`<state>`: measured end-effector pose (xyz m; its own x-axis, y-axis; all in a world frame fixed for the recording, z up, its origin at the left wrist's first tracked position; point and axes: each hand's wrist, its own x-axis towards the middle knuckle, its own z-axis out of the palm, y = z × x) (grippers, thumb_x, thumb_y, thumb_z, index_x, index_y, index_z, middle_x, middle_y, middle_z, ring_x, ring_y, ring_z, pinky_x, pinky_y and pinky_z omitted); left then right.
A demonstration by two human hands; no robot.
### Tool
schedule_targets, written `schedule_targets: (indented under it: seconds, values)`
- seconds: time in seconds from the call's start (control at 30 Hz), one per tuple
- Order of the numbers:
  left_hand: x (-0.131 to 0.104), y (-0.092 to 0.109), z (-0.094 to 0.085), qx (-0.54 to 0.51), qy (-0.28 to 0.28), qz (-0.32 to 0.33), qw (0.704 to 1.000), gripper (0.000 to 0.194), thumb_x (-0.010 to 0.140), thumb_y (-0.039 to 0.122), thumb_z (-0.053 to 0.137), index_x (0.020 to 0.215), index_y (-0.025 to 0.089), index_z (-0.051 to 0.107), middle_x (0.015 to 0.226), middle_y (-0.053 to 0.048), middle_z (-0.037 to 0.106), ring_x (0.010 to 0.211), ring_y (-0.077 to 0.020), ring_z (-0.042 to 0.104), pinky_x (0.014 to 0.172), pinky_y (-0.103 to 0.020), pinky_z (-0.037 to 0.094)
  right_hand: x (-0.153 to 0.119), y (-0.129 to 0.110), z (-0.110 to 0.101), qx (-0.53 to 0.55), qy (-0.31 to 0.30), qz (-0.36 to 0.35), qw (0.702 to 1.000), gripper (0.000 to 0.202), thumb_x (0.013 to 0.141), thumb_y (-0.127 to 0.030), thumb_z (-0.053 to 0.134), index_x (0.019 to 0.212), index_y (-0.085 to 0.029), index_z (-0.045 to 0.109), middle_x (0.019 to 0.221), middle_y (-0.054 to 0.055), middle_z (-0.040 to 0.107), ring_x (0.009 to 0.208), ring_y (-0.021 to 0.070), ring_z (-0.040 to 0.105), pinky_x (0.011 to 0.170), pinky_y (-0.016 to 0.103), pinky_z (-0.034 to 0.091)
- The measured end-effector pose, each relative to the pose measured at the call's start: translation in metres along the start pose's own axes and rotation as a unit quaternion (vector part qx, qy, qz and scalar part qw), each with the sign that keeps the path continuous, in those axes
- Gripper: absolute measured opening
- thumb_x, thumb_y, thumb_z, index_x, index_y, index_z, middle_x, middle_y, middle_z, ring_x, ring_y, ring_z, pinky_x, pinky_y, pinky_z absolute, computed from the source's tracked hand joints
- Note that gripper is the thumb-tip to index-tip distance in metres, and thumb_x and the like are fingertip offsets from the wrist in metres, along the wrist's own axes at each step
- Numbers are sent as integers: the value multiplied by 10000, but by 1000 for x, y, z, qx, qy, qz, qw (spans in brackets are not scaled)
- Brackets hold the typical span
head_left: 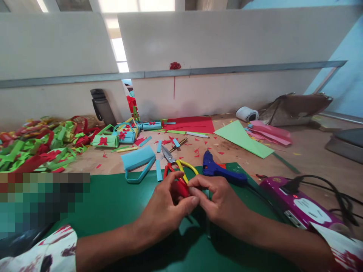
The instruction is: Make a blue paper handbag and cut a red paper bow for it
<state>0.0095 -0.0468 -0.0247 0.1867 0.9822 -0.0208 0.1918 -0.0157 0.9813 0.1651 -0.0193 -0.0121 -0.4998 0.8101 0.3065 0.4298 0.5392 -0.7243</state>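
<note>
My left hand (160, 206) is closed, pinching a small folded piece of red paper (182, 189) between thumb and fingers. My right hand (219, 198) meets it at the paper's right end, its thumb and forefinger pressed together there. Just beyond the fingers lie scissors (168, 154) with yellow and red handles, partly hidden by my left hand. To their left is a small light-blue paper bag (138, 158) with a strap handle. A blue glue gun (221, 170) rests right of the scissors. Both hands are above the green cutting mat (113, 211).
Finished paper bags with red bows (104, 140) stand at the back left beside a heap of green and red paper pieces (42, 147). A grey bottle (102, 107) stands behind. Light-green paper (244, 139), a purple power strip (302, 206) with cables, and a brown handbag (297, 107) lie right.
</note>
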Motion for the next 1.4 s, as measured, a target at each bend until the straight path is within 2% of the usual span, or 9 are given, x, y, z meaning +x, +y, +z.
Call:
schedule_targets:
  seconds: [0.27, 0.47, 0.6, 0.73, 0.87, 1.1, 1.17, 1.27, 1.4]
  values:
    - [7, 2, -2, -75, 19, -12, 997, 405, 805, 359, 543, 1135, 143, 450, 684, 8, 557, 532, -103, 511, 489, -213, 423, 1, 1, -1, 4, 31, -10, 999, 175, 833, -164, 487, 683, -186, 574, 621, -16, 617, 567, 114, 547, 572, 219, 405]
    - [1, -6, -4, 129, 21, 78, 988, 640, 784, 298, 579, 1360, 157, 338, 771, -36, 618, 655, -160, 548, 617, -263, 432, 2, 2, -1, 4, 42, 5, 999, 157, 834, -176, 492, 715, -179, 595, 652, -5, 628, 595, 126, 561, 588, 227, 418]
    - [-3, -7, -4, 166, 8, 130, 977, 581, 803, 334, 567, 1338, 175, 406, 857, -58, 633, 786, -196, 560, 721, -279, 415, 2, 1, -1, -3, 33, -45, 998, 144, 839, -154, 501, 723, -188, 580, 654, -23, 622, 595, 108, 564, 599, 208, 417]
    - [1, 1, -5, 70, -31, 104, 992, 298, 864, 362, 471, 1045, 162, 597, 721, -19, 575, 650, -138, 506, 601, -231, 396, 1, 1, 0, 5, 50, -55, 997, 142, 842, -167, 502, 716, -189, 563, 647, -23, 609, 589, 105, 554, 590, 207, 416]
    - [8, 1, -6, -68, 9, 1, 998, 333, 869, 392, 449, 749, 126, 610, 604, -10, 536, 515, -90, 438, 474, -198, 343, 2, 0, -2, 30, 43, -8, 999, 156, 839, -182, 486, 710, -177, 573, 645, -14, 606, 598, 115, 548, 589, 222, 419]
    - [14, -2, -8, -204, 10, -53, 977, 243, 784, 349, 591, 716, 116, 586, 610, -7, 573, 461, -52, 425, 445, -173, 316, 7, 5, -2, 50, 35, 73, 995, 169, 837, -185, 479, 680, -179, 541, 598, -31, 561, 553, 111, 518, 528, 221, 414]
    - [14, 0, -8, -187, 26, -48, 981, 209, 767, 304, 597, 675, 116, 582, 565, 7, 553, 434, -46, 398, 436, -175, 303, 7, 8, -2, 30, 65, 34, 997, 92, 826, -143, 499, 764, -175, 558, 677, -15, 595, 611, 118, 553, 574, 228, 441]
    - [14, 3, -8, -142, 45, -37, 988, 183, 753, 268, 578, 643, 122, 579, 523, 14, 533, 434, -61, 405, 439, -190, 307, 5, 10, -2, -41, 126, -127, 983, 196, 821, -66, 501, 975, -160, 578, 897, 47, 607, 824, 147, 576, 730, 264, 460]
    - [11, 4, -7, -91, 28, -13, 995, 216, 759, 287, 561, 614, 127, 573, 516, 17, 511, 459, -74, 412, 465, -208, 322, 2, 11, -1, -115, 106, -227, 961, 218, 861, -81, 471, 1025, -125, 607, 929, 97, 557, 865, 177, 551, 738, 303, 469]
